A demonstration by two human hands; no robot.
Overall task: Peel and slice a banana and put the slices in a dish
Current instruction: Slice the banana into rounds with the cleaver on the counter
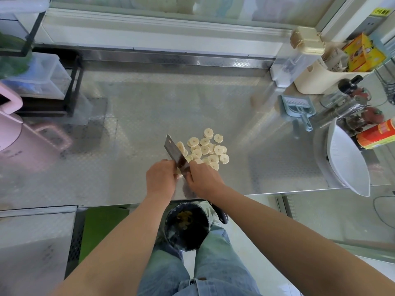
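The right hand (203, 178) grips the knife (175, 153); the left hand (161, 176) curls beside the blade, its hold hidden. Keep those fingers (168, 163) tucked back, cutting beside the banana slices (205, 149).

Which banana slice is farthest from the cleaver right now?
The topmost slice, flat on the counter at the pile's far edge; every other slice lies nearer the cleaver.

Pale banana slices (206, 149) heaped on counter (128, 124)
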